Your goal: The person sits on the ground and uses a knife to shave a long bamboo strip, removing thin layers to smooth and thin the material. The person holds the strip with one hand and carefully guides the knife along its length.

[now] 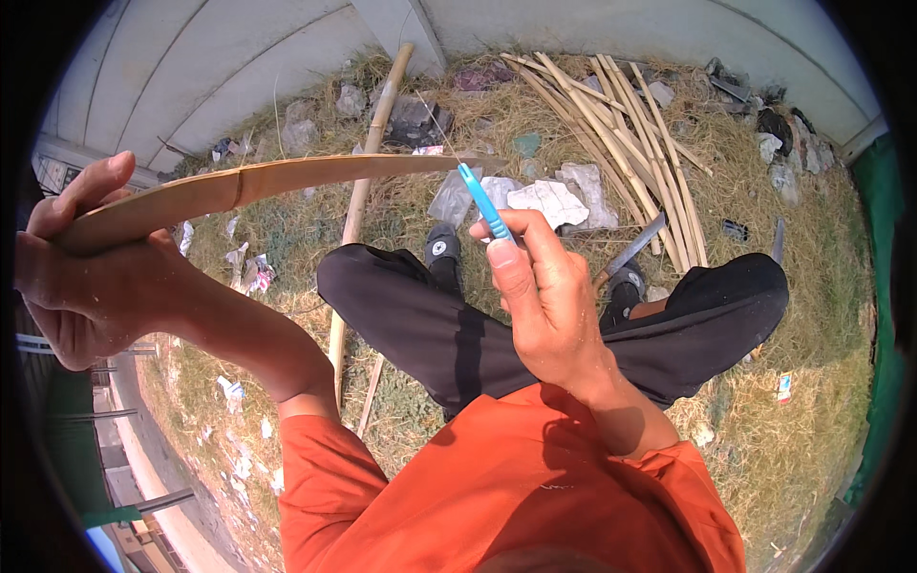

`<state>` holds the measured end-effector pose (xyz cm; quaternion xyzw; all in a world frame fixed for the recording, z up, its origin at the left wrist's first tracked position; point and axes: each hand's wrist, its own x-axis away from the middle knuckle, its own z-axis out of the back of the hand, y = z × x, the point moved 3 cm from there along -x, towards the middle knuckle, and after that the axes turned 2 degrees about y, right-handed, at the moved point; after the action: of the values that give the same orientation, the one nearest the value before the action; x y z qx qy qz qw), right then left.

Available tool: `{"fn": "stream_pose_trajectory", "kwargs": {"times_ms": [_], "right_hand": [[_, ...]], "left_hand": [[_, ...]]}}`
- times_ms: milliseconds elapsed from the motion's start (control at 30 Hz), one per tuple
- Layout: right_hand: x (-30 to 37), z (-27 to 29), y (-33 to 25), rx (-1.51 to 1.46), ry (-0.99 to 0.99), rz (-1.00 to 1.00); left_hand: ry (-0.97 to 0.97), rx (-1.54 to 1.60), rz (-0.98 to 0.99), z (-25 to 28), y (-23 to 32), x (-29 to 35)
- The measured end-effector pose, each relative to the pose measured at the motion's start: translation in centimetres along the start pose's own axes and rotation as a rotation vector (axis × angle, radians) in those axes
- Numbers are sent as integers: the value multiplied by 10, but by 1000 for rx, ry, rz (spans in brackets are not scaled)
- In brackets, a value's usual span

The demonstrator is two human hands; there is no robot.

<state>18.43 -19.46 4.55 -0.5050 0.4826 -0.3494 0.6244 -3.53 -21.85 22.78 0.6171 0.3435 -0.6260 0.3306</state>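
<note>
My left hand (91, 272) is raised at the left and closed around the thick end of a long, slightly curved bamboo strip (277, 176). A darker node ring crosses the strip near that hand. Its thin end reaches right, to the tip of a light-blue cutter knife (486, 202). The cutter is pinched between thumb and fingers of my right hand (554, 296), above my lap. Whether the cutter touches the strip, I cannot tell; its blade does not show clearly. A thin pale strand rises from near its tip.
Several split bamboo strips (645, 153) lie piled at the far right. A bamboo pole (368, 172) runs along the ground left of my legs. Beside my right foot lies a large knife (632, 250). White rubble (549, 201), litter and dry grass cover the ground before a pale wall (535, 33).
</note>
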Motion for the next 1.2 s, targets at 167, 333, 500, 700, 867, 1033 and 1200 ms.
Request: {"fn": "stream_pose_trajectory", "kwargs": {"times_ms": [167, 333, 500, 700, 867, 1033, 1200], "right_hand": [[16, -31, -18, -54, -156, 85], [28, -30, 10, 34, -211, -10], [29, -31, 4, 54, -212, 52], [17, -40, 45, 288, -121, 82], [16, -38, 27, 220, -85, 175], [4, -34, 51, 375, -69, 148], [-15, -29, 94, 660, -36, -40]], "left_hand": [[41, 83, -32, -20, 10, 87], [-61, -5, -69, -12, 15, 122], [-13, -19, -54, -13, 16, 136], [3, 39, -39, -24, 18, 136], [-23, 55, -42, -30, 14, 132], [73, 58, 25, -43, 16, 134], [75, 89, 100, -46, 16, 132]]}}
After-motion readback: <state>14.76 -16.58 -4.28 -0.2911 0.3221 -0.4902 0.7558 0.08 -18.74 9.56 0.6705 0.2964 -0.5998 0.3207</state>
